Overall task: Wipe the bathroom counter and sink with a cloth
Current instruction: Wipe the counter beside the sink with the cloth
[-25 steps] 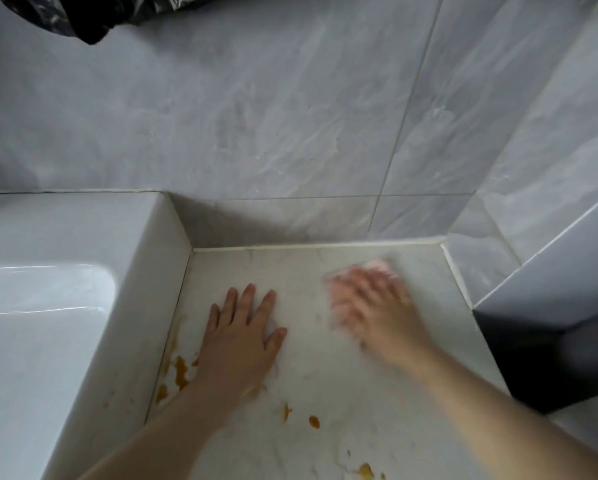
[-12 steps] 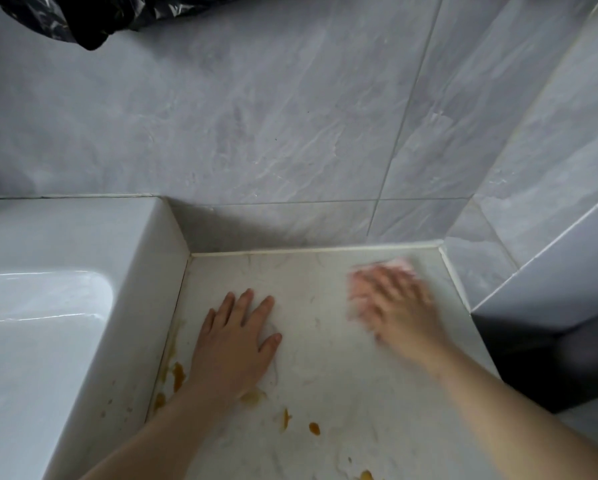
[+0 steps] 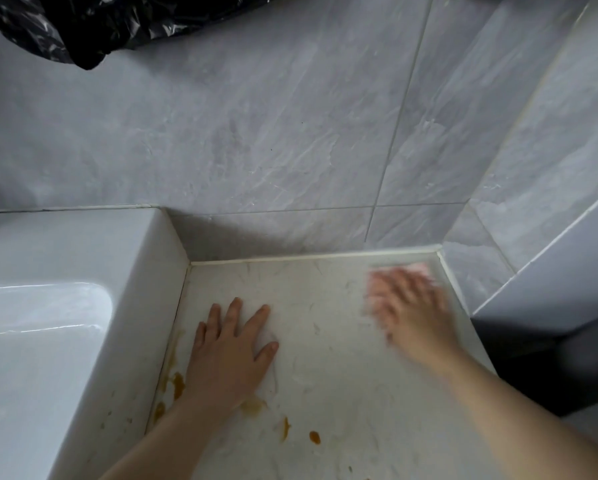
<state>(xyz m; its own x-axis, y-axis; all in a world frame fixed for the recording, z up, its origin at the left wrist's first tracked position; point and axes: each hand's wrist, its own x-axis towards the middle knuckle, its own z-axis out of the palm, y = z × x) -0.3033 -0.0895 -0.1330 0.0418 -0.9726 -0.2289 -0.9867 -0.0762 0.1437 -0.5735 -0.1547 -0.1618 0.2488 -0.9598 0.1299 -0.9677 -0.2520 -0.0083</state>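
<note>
Cloth [image 3: 418,268]: pink, and only a strip of it shows past the fingertips. It lies flat on the counter [image 3: 325,344] in the back corner farthest from the sink [image 3: 134,306].
Right hand [image 3: 408,306]: palm down on the cloth with the fingers stretched out and slightly fanned, pressing rather than gripping. It is motion-blurred, so finer detail cannot be told. The forearm runs in from the lower right, well apart from the sink.
Left hand [image 3: 230,351]: flat on the bare counter near the sink's outer wall, holding nothing. The fingers are straight and spread, the thumb is out on the side away from the sink, and the wrist is in line with the forearm.
Stains [image 3: 178,380]: orange-brown blotches along the seam at the foot of the sink's wall, with more spots farther from the sink at the near edge.
Wall tiles [image 3: 256,133]: grey and marbled, rising behind the sink and the counter.
Black bag [image 3: 83,26]: crinkled plastic, high above the sink.
</note>
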